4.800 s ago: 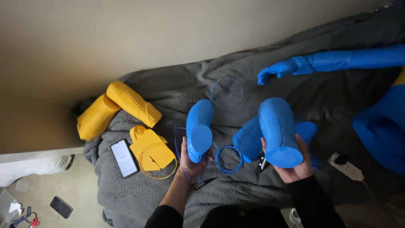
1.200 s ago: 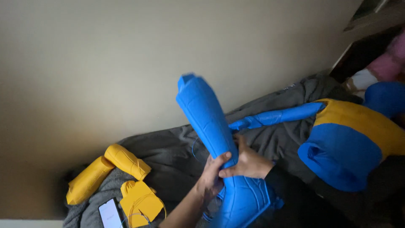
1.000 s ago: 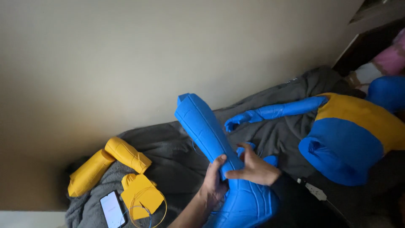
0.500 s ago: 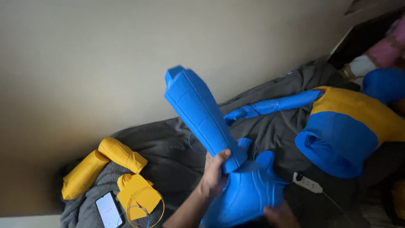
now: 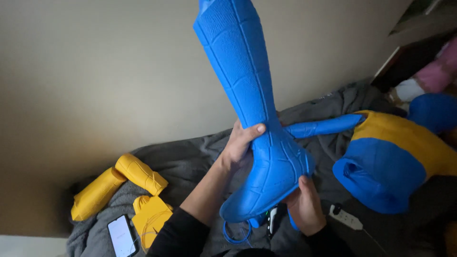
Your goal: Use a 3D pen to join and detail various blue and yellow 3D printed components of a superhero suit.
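The left hand [image 5: 242, 143] is raised up, with the arm bare from wrist to elbow and a black sleeve pushed back near the elbow. Its fingers curl around the narrow part of a blue boot-shaped piece [image 5: 252, 119], and the thumb lies flat across the front with the nail showing. The grip is closed tight. The right hand [image 5: 304, 204] is lower down, palm up under the piece's wide end, fingers wrapped on its edge. Its wrist goes into a black sleeve.

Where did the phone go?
In the head view the phone lies bottom left on the grey blanket, right beside the flat yellow piece, left of the person's sleeve.
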